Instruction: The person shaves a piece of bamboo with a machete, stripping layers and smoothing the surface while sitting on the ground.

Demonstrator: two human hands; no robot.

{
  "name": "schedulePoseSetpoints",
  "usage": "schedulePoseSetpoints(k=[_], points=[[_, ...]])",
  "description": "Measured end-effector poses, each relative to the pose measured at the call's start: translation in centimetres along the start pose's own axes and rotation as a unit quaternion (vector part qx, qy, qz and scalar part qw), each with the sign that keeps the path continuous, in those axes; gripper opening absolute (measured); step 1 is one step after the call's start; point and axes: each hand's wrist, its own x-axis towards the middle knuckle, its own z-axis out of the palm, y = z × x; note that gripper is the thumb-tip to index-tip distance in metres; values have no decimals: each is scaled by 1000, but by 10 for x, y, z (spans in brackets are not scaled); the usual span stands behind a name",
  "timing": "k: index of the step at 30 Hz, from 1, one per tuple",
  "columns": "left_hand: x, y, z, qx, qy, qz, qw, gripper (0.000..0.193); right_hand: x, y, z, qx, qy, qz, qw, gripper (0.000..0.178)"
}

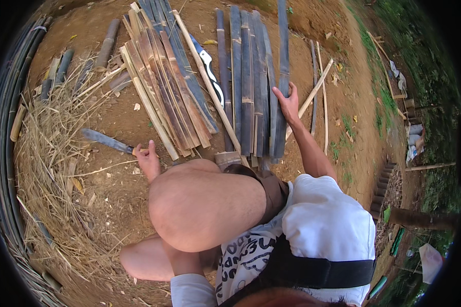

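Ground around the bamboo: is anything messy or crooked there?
Yes: straw on the left is strewn messily. Right of the strips, a thick stick slants across a thin stick instead of lying alongside.

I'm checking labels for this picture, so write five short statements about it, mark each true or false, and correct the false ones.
1. The left hand holds a knife. True.
2. The knife's blade points toward the right hand. False: it points to the left, away from that hand.
3. A curved blue-and-white object lies between the brown strips and the row of dark strips. True.
4. The right hand grips that curved object. False: it touches a long dark bamboo strip at the row's right side.
5. A spread of dry straw covers ground at the picture's left. True.
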Motion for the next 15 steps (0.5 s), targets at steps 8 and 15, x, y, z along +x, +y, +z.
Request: schedulePoseSetpoints(k=[8,15], points=[[-9,27,-9,-53,28,14,998,67,24,-99,58,566,-486,180,641,70],[-9,57,-32,-177,84,67,978,64,-13,-211,159,480,-706,109,509,73]])
